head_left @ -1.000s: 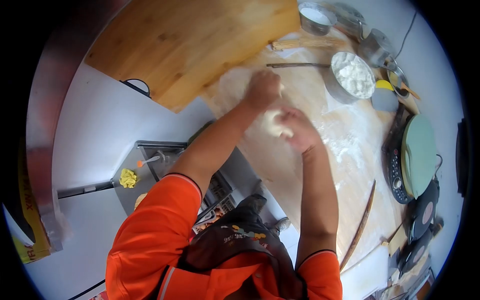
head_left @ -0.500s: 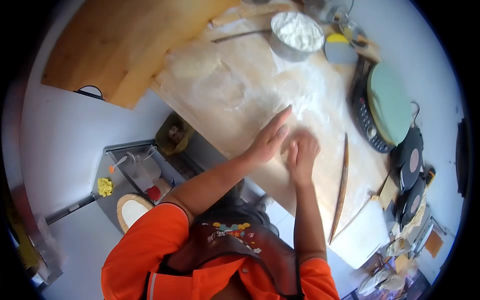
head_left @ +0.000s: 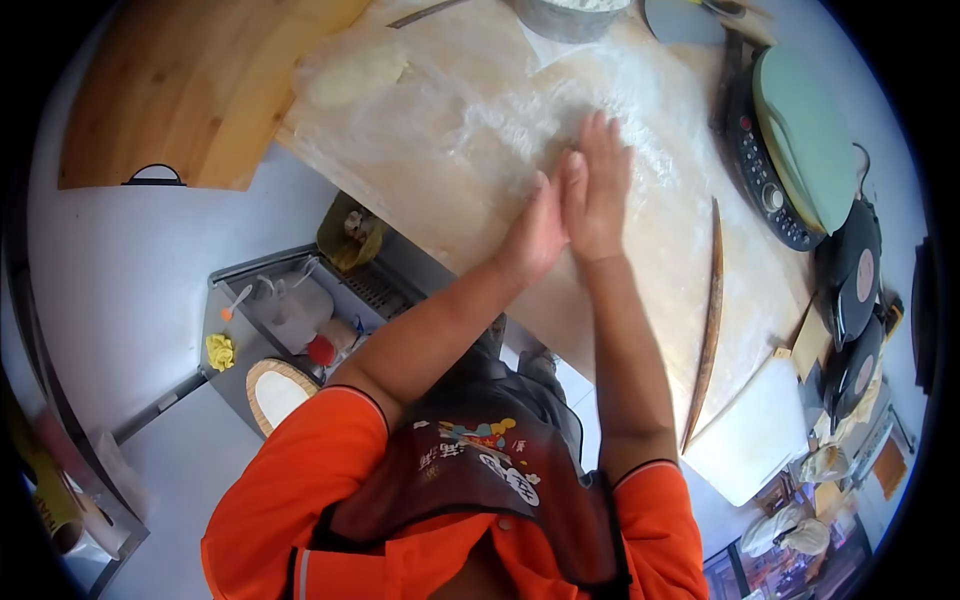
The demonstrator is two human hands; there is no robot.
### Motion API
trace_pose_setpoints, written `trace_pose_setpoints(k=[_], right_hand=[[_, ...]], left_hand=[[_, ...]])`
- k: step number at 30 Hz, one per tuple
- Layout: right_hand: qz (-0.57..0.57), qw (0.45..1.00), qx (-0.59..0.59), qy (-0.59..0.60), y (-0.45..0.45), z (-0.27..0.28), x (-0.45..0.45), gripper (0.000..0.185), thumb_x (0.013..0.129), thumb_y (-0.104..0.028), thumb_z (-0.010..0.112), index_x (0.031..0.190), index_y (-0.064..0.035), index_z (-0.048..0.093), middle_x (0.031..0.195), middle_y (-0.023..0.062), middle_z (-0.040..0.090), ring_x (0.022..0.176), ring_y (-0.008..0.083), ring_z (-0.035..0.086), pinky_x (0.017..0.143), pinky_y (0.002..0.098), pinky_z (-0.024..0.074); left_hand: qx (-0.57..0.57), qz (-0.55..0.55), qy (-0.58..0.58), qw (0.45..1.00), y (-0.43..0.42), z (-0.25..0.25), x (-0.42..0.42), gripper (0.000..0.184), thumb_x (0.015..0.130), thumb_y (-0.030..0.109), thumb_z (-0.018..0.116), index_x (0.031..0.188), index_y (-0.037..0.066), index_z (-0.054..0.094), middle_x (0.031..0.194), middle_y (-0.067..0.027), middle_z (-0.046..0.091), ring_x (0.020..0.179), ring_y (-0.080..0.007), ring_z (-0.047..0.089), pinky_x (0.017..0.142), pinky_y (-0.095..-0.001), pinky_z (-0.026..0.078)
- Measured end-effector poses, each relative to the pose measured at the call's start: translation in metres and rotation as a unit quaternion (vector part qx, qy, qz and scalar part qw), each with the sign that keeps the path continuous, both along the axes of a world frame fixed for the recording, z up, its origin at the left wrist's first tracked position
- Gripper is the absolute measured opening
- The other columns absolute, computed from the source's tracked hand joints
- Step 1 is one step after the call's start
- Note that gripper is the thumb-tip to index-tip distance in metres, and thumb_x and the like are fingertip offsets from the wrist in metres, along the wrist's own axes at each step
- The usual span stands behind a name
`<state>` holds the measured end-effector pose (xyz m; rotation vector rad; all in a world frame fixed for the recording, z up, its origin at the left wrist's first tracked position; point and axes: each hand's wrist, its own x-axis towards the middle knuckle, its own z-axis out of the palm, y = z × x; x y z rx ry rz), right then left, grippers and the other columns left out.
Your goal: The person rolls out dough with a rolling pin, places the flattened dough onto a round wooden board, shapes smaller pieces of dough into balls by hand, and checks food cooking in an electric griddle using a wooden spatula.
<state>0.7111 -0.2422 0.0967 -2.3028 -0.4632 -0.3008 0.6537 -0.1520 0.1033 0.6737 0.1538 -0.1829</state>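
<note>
Your left hand [head_left: 537,228] has met your right hand [head_left: 600,190], both unclenched, left of the slim brown wooden rod [head_left: 712,310]; farther left, pale oval dough [head_left: 350,75] seems soft: support underneath.

The left hand [head_left: 535,235] and right hand [head_left: 601,190], apart half a second ago, now touch, the right's curled fingers straightened toward the far side. The dough seems to have left their grasp, though overlap hides much. The view dips nearer, cropping the far bowl [head_left: 572,24].
</note>
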Motion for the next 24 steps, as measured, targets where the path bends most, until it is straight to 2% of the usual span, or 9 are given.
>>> trace_pose_setpoints(k=[2,4,7,11,14,17,20,21,24], right_hand=[[0.057,0.997,0.027,0.041,0.008,0.017,-0.034,0.058,0.108,-0.034,0.040,0.158,-0.0034,0.039,0.165,0.0190,0.033,0.156,0.0390,0.024,0.126,0.0548,0.0119],[0.055,0.993,-0.085,0.054,-0.012,0.016,-0.061,0.060,0.108,-0.036,0.039,0.159,-0.0038,0.037,0.167,0.0182,0.031,0.157,0.0373,0.023,0.127,0.0549,0.0111],[0.000,0.976,-0.215,0.031,-0.032,0.002,-0.025,0.057,0.109,-0.035,0.038,0.156,-0.0045,0.042,0.166,0.0178,0.034,0.157,0.0352,0.023,0.127,0.0549,0.0120],[0.039,0.998,0.031,0.046,0.006,0.007,-0.006,0.057,0.109,-0.035,0.037,0.156,-0.0030,0.042,0.165,0.0198,0.033,0.156,0.0371,0.023,0.127,0.0542,0.0127],[0.032,0.995,-0.048,0.076,-0.004,0.015,-0.057,0.061,0.109,-0.038,0.037,0.158,-0.0013,0.037,0.167,0.0176,0.030,0.157,0.0361,0.021,0.127,0.0538,0.0112],[-0.019,0.981,-0.189,0.046,-0.027,-0.001,-0.029,0.056,0.110,-0.035,0.033,0.158,-0.0057,0.040,0.167,0.0175,0.032,0.158,0.0350,0.019,0.126,0.0561,0.0083],[-0.013,0.993,-0.113,0.020,-0.006,0.002,0.010,0.057,0.109,-0.034,0.036,0.157,-0.0035,0.040,0.167,0.0163,0.031,0.157,0.0336,0.021,0.126,0.0576,0.0094],[0.022,0.998,-0.041,0.031,0.002,0.006,0.005,0.057,0.109,-0.033,0.038,0.157,-0.0030,0.039,0.167,0.0165,0.031,0.157,0.0343,0.021,0.127,0.0559,0.0093],[0.050,0.996,-0.038,0.070,0.002,0.020,-0.051,0.057,0.108,-0.033,0.038,0.157,-0.0028,0.039,0.167,0.0168,0.030,0.157,0.0349,0.022,0.126,0.0561,0.0097]], left_hand=[[-0.002,0.007,-0.011,1.000,0.002,-0.005,-0.003,0.084,0.107,0.065,0.018,0.166,0.005,0.008,0.171,-0.0107,0.021,0.157,-0.0248,0.021,0.128,-0.0393,0.016],[-0.023,0.028,-0.013,0.999,0.001,-0.009,-0.005,0.084,0.107,0.065,0.017,0.166,0.005,0.008,0.171,-0.0112,0.020,0.158,-0.0255,0.020,0.129,-0.0401,0.015],[0.040,0.016,-0.056,0.998,0.003,-0.014,-0.001,0.086,0.106,0.067,0.016,0.166,0.006,0.006,0.172,-0.0115,0.017,0.158,-0.0273,0.017,0.129,-0.0425,0.013],[0.069,0.011,-0.050,0.996,0.003,0.010,-0.002,0.086,0.107,0.065,0.017,0.166,0.004,0.006,0.173,-0.0116,0.012,0.159,-0.0263,0.011,0.129,-0.0415,0.010],[0.024,0.017,-0.055,0.998,0.004,-0.005,-0.006,0.081,0.109,0.062,0.016,0.166,0.005,0.009,0.173,-0.0112,0.014,0.159,-0.0244,0.011,0.129,-0.0395,0.010],[0.001,0.024,-0.075,0.997,0.002,-0.012,-0.001,0.080,0.109,0.062,0.015,0.166,0.006,0.011,0.173,-0.0112,0.015,0.159,-0.0240,0.013,0.129,-0.0391,0.011],[0.037,-0.003,-0.066,0.997,0.005,-0.008,-0.001,0.082,0.108,0.064,0.016,0.166,0.007,0.009,0.173,-0.0115,0.014,0.159,-0.0254,0.012,0.129,-0.0397,0.011],[0.022,-0.010,-0.043,0.999,0.007,-0.002,-0.002,0.083,0.107,0.065,0.017,0.166,0.007,0.008,0.173,-0.0119,0.013,0.159,-0.0260,0.011,0.129,-0.0401,0.011],[-0.001,0.004,-0.025,1.000,0.007,-0.002,-0.004,0.085,0.107,0.066,0.019,0.166,0.008,0.008,0.172,-0.0132,0.014,0.159,-0.0274,0.012,0.129,-0.0406,0.011]])
